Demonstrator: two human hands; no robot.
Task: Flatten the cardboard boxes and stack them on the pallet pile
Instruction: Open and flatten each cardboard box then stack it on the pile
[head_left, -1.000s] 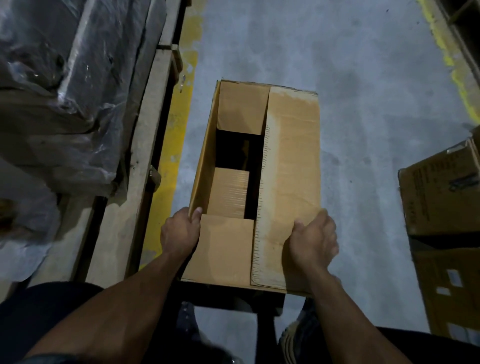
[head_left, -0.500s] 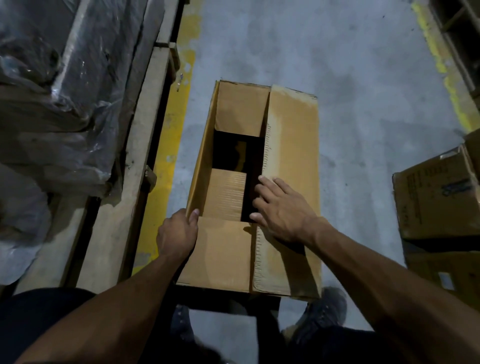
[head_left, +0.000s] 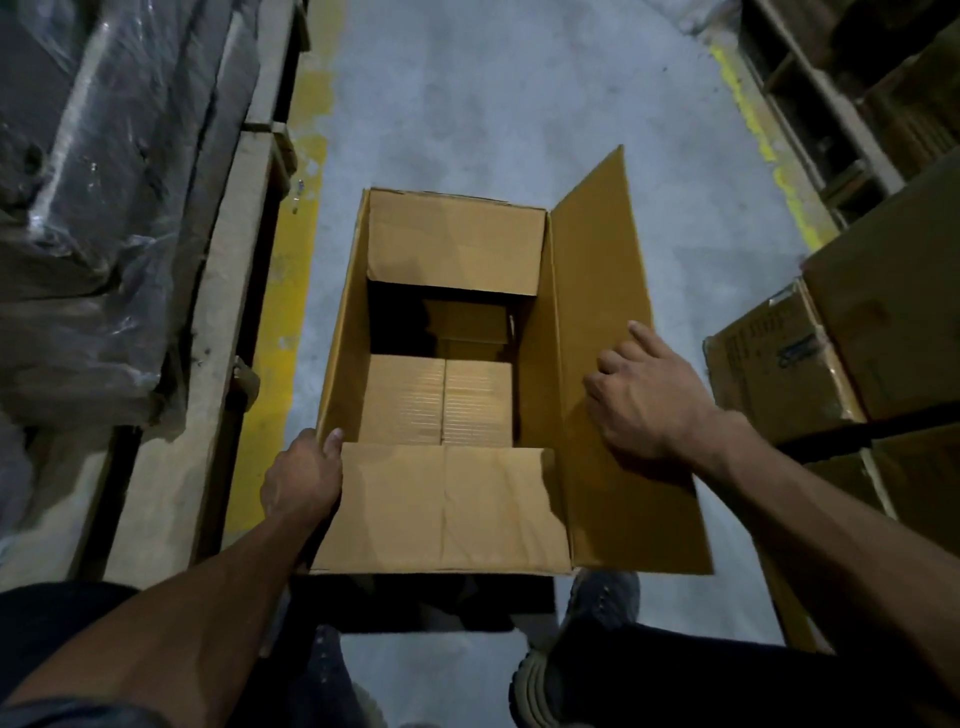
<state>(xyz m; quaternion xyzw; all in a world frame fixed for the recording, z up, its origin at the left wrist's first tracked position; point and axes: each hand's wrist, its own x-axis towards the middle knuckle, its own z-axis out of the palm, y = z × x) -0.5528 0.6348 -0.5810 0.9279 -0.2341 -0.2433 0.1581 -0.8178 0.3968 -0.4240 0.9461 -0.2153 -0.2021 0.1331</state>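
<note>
Standing on the grey floor (head_left: 493, 104) between the person's shoes, the box (head_left: 441, 509) has its top open. The left hand (head_left: 301, 480) grips the near left corner, thumb over the rim and the other fingers hidden outside the wall. The right hand (head_left: 649, 400) rests on the long right flap (head_left: 602, 291), which is swung outward, its fingers loosely curled and the index stretched toward the flap's edge. A yellow line (head_left: 283, 312) runs beside wrapped pallets (head_left: 104, 208) at left; more cartons (head_left: 810, 358) stand at right.
</note>
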